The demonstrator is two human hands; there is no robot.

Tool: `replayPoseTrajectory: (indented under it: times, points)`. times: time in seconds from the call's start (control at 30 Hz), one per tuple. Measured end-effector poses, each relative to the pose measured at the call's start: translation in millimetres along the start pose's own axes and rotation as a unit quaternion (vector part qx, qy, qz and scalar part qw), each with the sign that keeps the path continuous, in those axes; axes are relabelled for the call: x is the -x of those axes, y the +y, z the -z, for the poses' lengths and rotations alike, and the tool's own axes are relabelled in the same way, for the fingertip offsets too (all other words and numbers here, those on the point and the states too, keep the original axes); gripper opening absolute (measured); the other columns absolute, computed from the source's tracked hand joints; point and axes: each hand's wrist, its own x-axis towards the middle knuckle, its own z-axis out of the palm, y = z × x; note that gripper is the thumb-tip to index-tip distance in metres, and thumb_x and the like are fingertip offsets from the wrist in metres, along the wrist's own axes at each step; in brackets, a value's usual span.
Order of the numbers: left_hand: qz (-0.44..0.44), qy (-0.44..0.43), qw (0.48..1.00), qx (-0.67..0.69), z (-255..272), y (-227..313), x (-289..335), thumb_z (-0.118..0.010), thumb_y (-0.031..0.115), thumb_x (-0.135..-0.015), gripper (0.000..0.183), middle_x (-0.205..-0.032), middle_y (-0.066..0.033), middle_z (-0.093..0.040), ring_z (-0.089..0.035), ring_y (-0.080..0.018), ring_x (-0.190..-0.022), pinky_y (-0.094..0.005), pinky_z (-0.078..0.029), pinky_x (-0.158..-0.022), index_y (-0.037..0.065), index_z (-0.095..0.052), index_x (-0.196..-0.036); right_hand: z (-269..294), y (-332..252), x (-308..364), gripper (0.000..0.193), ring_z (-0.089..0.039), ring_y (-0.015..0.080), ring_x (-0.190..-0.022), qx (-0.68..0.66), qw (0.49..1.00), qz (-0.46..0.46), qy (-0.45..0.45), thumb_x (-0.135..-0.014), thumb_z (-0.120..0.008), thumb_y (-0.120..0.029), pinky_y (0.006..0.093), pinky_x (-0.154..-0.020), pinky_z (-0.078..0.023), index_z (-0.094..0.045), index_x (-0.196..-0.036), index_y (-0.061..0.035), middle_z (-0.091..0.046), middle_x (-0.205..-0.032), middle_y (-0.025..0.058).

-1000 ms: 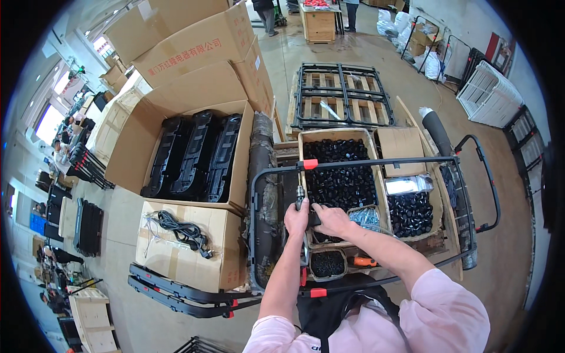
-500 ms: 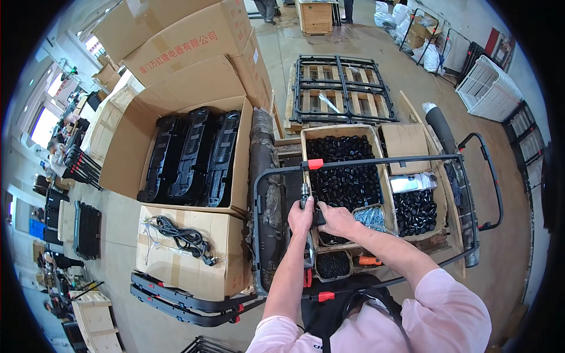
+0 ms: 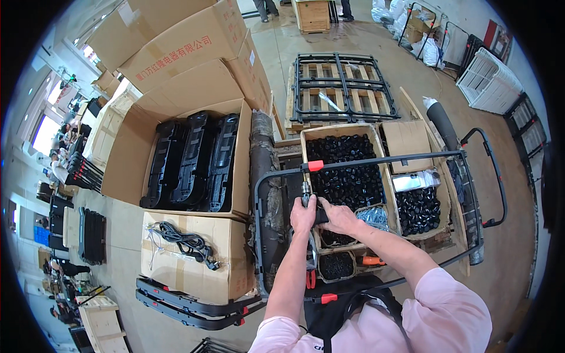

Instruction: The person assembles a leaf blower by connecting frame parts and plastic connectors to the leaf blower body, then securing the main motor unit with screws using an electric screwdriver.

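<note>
A black power drill [image 3: 306, 187] points away from me, its bit at the red clip [image 3: 316, 166] on the far bar of a black tubular frame [image 3: 376, 160]. Wrapped around the drill's front is my left hand [image 3: 302, 215], its fingers closed. My right hand [image 3: 339, 219] is closed at the drill's grip, which it partly hides. The frame lies across the work stand in front of me. Another red clip [image 3: 329, 299] sits on its near bar. Under the frame is a cardboard bin of black plastic caps [image 3: 347, 178], with screws [image 3: 372, 218] close to my right hand.
To the left stand an open carton [image 3: 126, 159] holding black plastic parts and a closed carton [image 3: 229, 267] with a coiled cable [image 3: 185, 240]. More black frames [image 3: 344, 88] lie on a pallet ahead. An orange-handled tool [image 3: 373, 260] lies beside a small bin of dark screws [image 3: 336, 266].
The view has shifted slightly. Both hands and the drill stay at the same red clip on the far bar.
</note>
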Motion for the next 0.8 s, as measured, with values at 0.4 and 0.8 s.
replayPoseTrajectory:
  times: [0.4, 0.8]
  points:
    - [-0.002, -0.003, 1.000, -0.023, -2.6, 0.9, -9.6, -0.063, 0.062, -0.094, 0.062, -0.111, -0.0270, -0.073, -0.069, -0.0473, -0.109, -0.0546, -0.053, -0.093, 0.005, -0.063, -0.116, 2.9, -5.7, -2.6, 0.067, -0.067, 0.0447, -0.109, 0.002, 0.999, 0.034, 0.021, -0.082, -0.082, -0.031, 0.0521, -0.091, -0.057, -0.052, -0.135, -0.0015, -0.063, -0.123, 0.0224]
    - [0.016, -0.019, 0.998, -0.051, -4.5, -6.4, -4.0, -0.062, 0.066, -0.093, 0.070, -0.115, -0.0303, -0.072, -0.068, -0.0484, -0.112, -0.0545, -0.052, -0.096, 0.002, -0.058, -0.122, -1.6, -17.9, 8.0, 0.053, -0.064, 0.0438, -0.113, -0.004, 0.999, 0.026, 0.033, -0.081, -0.081, -0.023, 0.0521, -0.092, -0.056, -0.057, -0.124, -0.0022, -0.055, -0.131, 0.0181]
